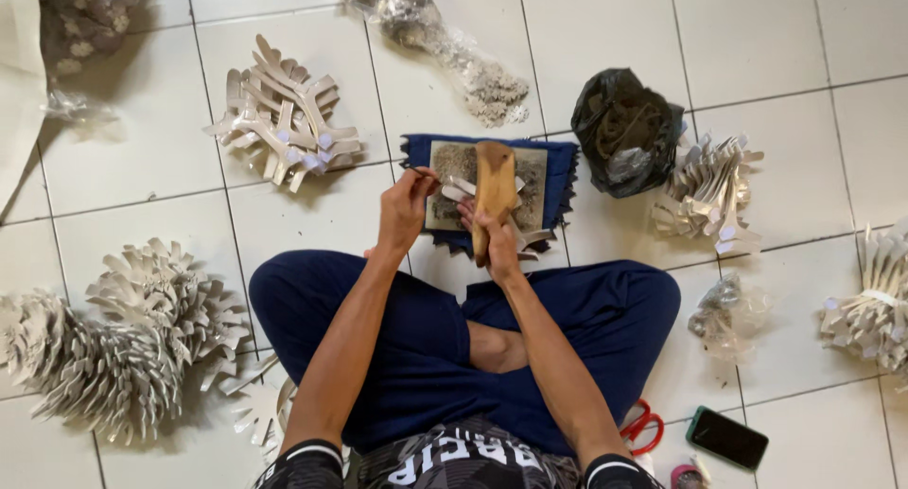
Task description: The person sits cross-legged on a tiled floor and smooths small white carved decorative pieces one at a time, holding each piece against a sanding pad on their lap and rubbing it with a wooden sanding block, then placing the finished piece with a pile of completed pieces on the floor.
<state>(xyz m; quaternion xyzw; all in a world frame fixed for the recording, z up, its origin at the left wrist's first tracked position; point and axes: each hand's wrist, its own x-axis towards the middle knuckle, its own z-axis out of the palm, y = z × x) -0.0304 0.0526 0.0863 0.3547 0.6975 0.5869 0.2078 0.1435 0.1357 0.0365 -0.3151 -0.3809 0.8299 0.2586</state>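
I sit cross-legged on a white tiled floor. My right hand (498, 235) grips the lower end of a tan wooden form (495, 188), held upright with a pale Y-shaped strap piece (461, 190) against it. My left hand (407, 205) is pinched shut on a thin dark tool (421, 172) whose tip points at that strap. Both hands hover over a flat tray of grey granules (455, 160) that rests on a dark blue cloth (560, 163).
Heaps of pale Y-shaped strap pieces lie at upper left (282, 117), lower left (113, 342), right (707, 194) and far right (870, 305). A black plastic bag (624, 130), clear bags (445, 40), red scissors (643, 425) and a phone (726, 438) lie around me.
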